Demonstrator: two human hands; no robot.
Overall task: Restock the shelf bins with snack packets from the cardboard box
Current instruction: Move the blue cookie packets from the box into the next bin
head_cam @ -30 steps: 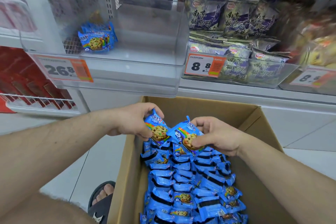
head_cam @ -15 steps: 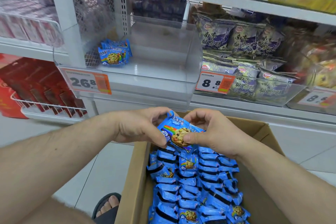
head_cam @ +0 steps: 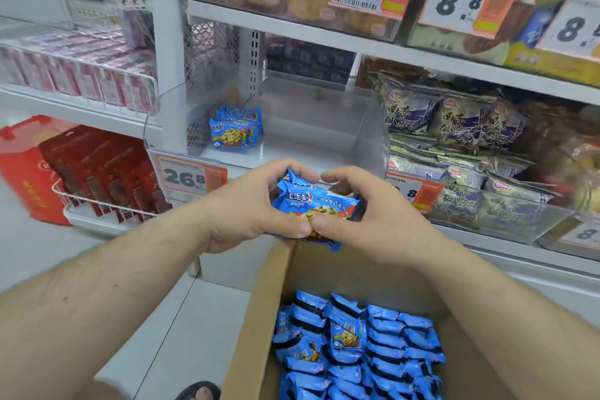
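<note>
- the left hand [head_cam: 250, 204] and the right hand [head_cam: 367, 214] meet at the centre of the frame, fingers curled over the top and thumbs pressed on the front of a small stack of blue snack packets [head_cam: 316, 208]; the two thumb tips touch.
- the held packets sit above the far edge of the cardboard box [head_cam: 256, 328] and in front of the lip of the clear shelf bin [head_cam: 324, 127] (how many packets are in the stack i cannot tell).
- inside the bin, at its back left, a few matching blue packets [head_cam: 235, 130] stand upright; the rest of its floor is bare.
- an orange and white price tag [head_cam: 190, 176] reading 26.8 hangs on the bin's front, left of centre.
- lower centre of the frame, the open box holds rows of the same blue packets [head_cam: 357, 347], packed on edge.
- right of the clear bin, another bin holds purple and grey snack bags [head_cam: 454, 146].
- at the left edge, red cartons [head_cam: 97, 166] stand in a white wire rack.
</note>
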